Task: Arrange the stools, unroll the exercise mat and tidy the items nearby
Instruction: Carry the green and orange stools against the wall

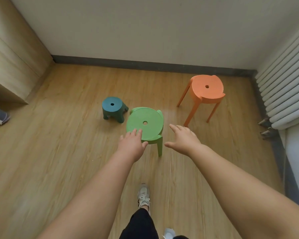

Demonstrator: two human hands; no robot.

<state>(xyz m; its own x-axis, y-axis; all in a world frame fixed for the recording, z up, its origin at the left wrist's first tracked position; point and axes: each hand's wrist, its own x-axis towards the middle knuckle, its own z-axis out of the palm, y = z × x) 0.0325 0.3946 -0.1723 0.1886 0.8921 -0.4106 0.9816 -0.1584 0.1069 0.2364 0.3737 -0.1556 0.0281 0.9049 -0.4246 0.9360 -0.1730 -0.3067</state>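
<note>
green stool (144, 123) sits between both hands: left hand (131, 145) open on its seat rim, right hand (183, 138) open beside it, probably reaching to lift it.

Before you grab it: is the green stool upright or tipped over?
Upright. The green stool shows its round seat facing up, with a leg reaching down to the floor. The left hand overlaps the seat's near edge; contact cannot be told.
</note>
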